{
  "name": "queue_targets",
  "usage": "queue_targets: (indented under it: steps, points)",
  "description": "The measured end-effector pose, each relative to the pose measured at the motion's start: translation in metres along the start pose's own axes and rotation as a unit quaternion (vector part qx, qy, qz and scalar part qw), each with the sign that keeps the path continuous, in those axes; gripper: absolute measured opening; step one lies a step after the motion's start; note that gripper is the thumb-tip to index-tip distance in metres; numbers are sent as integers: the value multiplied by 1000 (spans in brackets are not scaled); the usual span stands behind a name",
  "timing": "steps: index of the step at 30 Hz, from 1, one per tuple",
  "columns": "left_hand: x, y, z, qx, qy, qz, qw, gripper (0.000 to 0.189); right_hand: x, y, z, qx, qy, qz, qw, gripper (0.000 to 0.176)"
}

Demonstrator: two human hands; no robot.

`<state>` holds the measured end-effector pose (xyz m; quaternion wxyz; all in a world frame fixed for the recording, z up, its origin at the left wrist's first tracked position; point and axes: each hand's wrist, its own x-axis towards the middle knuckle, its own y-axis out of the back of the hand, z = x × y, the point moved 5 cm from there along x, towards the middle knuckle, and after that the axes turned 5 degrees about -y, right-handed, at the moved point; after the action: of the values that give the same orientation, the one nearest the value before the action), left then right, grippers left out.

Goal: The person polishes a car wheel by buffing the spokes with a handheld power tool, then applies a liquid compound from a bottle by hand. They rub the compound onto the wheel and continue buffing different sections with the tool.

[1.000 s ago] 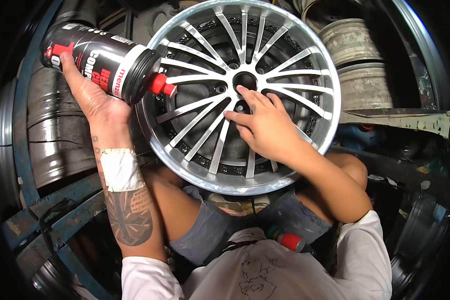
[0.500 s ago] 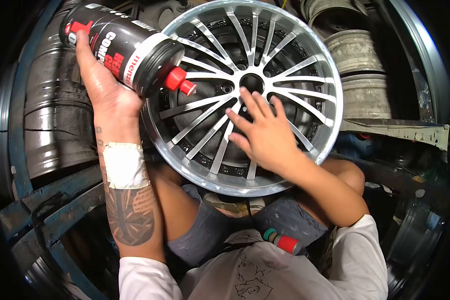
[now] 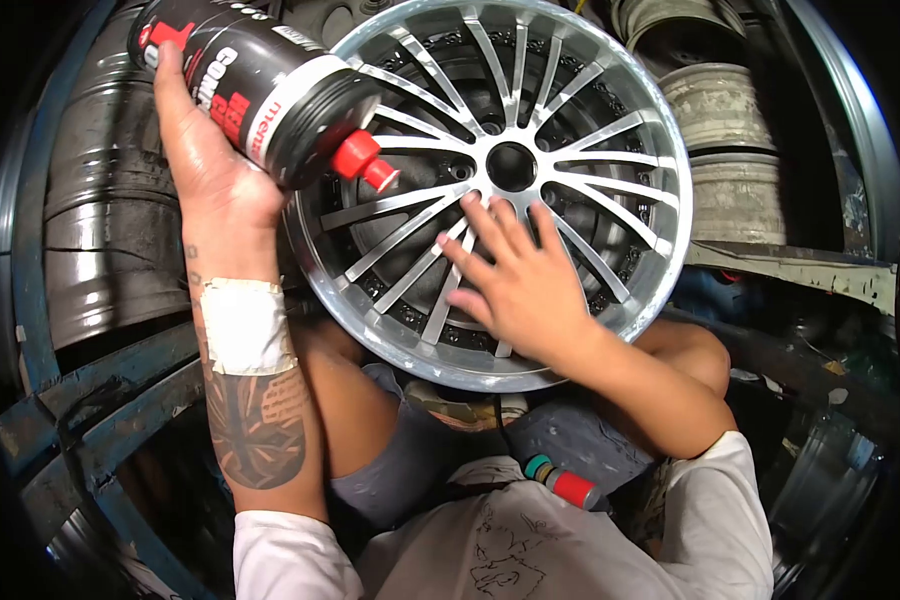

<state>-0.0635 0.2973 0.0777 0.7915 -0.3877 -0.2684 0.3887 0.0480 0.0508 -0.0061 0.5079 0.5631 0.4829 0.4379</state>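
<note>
My left hand is wrapped round a large black bottle with a red nozzle, held tilted with the nozzle pointing down to the right over the left side of the wheel rim. The silver multi-spoke wheel rim lies before my legs, its face up. Over its lower spokes, just below the centre hole, is my right hand, palm down with fingers spread and nothing held. Whether its fingertips touch the spokes I cannot tell.
Stacked metal rims stand at the left and at the right. Blue metal frame bars run along the lower left. A pale worn ledge juts in at the right. A small red-ended cylinder lies against the shirt.
My right hand has moved slightly down and left, away from the centre hole. The bottle in my left hand has shifted a little to the right. The rim appears slightly further right.
</note>
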Motion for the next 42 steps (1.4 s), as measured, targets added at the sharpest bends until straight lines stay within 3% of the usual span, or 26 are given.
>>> queue_targets:
  steps: [2,5,7,9,11,15,16,18,20,22,24,26,30,32,33,34,36,38,40,42]
  points:
    - [-2,-1,1,-13,10,19,1000,55,7,4,24,-34,-52,23,998,57]
    - [2,8,2,-14,31,7,999,58,6,0,33,-40,-55,25,997,59]
    - [2,12,7,-6,73,-4,997,66,-1,-3,21,-32,-40,2,999,61]
    - [16,50,14,17,155,47,987,74,-3,-3,22,-25,-43,-17,999,63]
    - [7,52,16,-42,167,-8,985,75,0,-5,33,-28,-64,-10,998,64]
    - [4,66,28,40,240,121,962,66,-8,-1,26,-18,-44,-33,998,66]
    - [2,76,32,63,241,74,966,64,-13,-1,20,-10,-31,-43,999,66]
    - [0,108,40,76,240,100,963,56,-19,2,15,14,-16,-54,998,70]
    - [-7,124,48,87,189,183,961,53,-17,10,22,16,-38,-50,998,70]
    - [-18,133,57,84,216,229,945,48,-11,21,32,14,-53,-19,998,68]
    - [-21,161,60,122,266,268,918,44,-10,28,36,6,-54,-5,999,68]
    - [-27,179,56,225,252,329,882,37,-15,33,32,27,-43,-14,999,68]
    - [-31,238,53,347,340,330,809,34,-30,30,13,52,12,-57,997,69]
    - [-28,246,70,502,264,309,764,35,-34,34,8,70,24,-74,995,70]
    - [-19,278,73,518,195,235,799,37,-34,38,8,75,23,-80,994,70]
    - [-19,279,79,605,149,285,729,48,-34,39,10,82,21,-87,993,70]
    - [-21,245,91,726,164,261,614,60,-34,38,17,82,13,-87,993,71]
    - [-16,206,89,780,165,225,560,56,-37,38,26,83,-5,-102,991,71]
    - [-12,206,79,802,167,201,537,39,-39,40,30,97,-7,-102,990,70]
    - [-12,187,66,842,212,208,451,30,-43,39,33,102,-6,-97,990,68]
